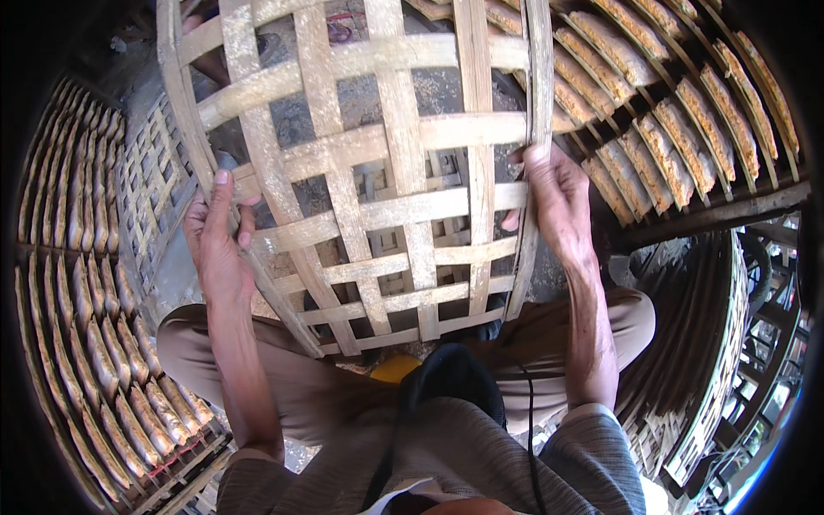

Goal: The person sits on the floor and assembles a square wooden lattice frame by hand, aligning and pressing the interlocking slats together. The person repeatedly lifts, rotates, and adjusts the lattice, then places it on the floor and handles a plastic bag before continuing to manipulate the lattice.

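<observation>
Woven bamboo tray (378,172), an open lattice of pale flat strips, fills the upper centre of the frame, held up in front of the person and tilted, near edge low over the knees. Left hand (216,245) has its grip clamped on the tray's left rim at centre left, thumb pointing up along the strip, fingers wrapped behind. Right hand (558,202) has its grip clamped on the right rim at centre right, fingers curled round the edge strip. Through the lattice gaps: grey, dusty ground (300,120) and another lattice tray lying flat below. Stacked drying racks (94,343) run down the left side of the frame to the lower left, loaded with rows of tan, crusted flat pieces set on edge. More loaded racks (669,120) in the upper right, same pieces in diagonal rows. A stack of bamboo trays standing on edge (695,360) sits at lower right. Person appears seated, tan trousers and grey striped top at the bottom edge. Strong daylight, hard shadows.
</observation>
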`<act>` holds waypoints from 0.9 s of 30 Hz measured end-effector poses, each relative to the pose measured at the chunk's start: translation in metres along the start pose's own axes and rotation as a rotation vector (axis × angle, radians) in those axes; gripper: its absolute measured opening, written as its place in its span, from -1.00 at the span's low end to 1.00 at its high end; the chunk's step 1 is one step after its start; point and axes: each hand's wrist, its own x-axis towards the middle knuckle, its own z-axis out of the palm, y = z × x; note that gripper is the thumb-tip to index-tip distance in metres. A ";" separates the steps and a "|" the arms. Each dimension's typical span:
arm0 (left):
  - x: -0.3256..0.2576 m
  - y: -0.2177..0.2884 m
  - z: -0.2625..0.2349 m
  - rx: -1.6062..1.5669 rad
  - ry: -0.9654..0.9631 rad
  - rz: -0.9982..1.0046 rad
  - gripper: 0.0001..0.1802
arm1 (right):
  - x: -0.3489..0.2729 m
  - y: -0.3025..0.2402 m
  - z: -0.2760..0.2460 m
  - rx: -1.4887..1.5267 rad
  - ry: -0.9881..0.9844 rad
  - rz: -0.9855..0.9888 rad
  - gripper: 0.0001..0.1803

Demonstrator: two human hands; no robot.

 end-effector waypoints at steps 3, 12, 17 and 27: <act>0.000 0.005 0.004 -0.012 0.011 -0.016 -0.66 | 0.000 0.009 -0.009 0.247 -0.073 -0.055 -0.58; 0.012 0.002 -0.008 -0.078 0.108 -0.061 -0.66 | 0.000 0.017 -0.012 -0.053 -0.080 -0.183 -0.45; 0.011 0.003 -0.007 -0.073 0.183 -0.121 -0.59 | -0.006 0.010 -0.013 0.028 -0.143 -0.033 -0.61; 0.014 0.000 -0.010 -0.123 0.234 -0.098 -0.59 | 0.001 0.007 -0.022 -0.051 -0.189 -0.035 -0.69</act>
